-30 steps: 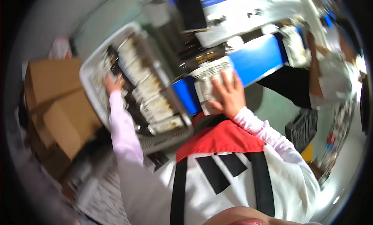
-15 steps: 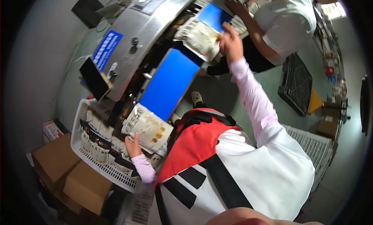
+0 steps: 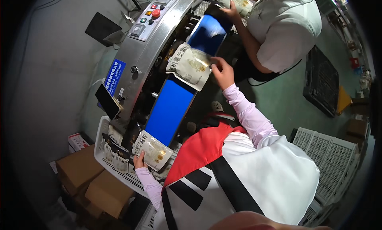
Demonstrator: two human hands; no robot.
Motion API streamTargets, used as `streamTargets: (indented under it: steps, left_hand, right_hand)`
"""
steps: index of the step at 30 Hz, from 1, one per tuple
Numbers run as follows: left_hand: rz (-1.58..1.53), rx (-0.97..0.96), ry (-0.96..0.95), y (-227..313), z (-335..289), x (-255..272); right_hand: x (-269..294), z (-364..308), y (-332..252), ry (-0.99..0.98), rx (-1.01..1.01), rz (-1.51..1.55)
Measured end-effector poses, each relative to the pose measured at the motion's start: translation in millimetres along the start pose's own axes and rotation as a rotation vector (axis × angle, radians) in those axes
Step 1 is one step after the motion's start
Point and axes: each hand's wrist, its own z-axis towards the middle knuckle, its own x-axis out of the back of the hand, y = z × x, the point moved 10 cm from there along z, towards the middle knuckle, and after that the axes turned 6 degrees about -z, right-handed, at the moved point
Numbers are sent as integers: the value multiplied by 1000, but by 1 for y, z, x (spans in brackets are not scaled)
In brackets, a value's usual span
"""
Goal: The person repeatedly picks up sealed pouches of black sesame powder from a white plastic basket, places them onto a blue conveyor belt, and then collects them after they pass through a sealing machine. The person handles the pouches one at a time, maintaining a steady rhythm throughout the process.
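A white food pouch [image 3: 155, 151] lies at the near end of the blue conveyor belt [image 3: 169, 106]. My left hand [image 3: 139, 161] grips its lower left edge, the thumb showing on top. Farther up the belt lies a second white pouch [image 3: 190, 67], printed with dark characters and a pale picture. The fingers of my right hand [image 3: 223, 73] are bent together at this pouch's right edge, pinching it. Part of the grip is hidden behind the hand.
Left of the belt runs a steel machine [image 3: 137, 73] with a button panel [image 3: 151, 16] and a phone [image 3: 107, 101]. A white basket [image 3: 104, 152] of pouches stands near left, beside cardboard boxes [image 3: 81, 162]. A co-worker [image 3: 286, 27] handles another pouch [image 3: 234, 1] at the far end.
My right hand has gone from extended fingers to a bent grip at the far pouch's edge. My left hand stays on the near pouch. The co-worker's pouch has come into view.
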Motion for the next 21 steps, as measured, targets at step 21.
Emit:
streamTargets:
  steps: [21]
  left_hand:
    - [-292,-539,205,58,-87,-16]
  right_hand:
    - [-140,-44,-18,-518,445,-926]
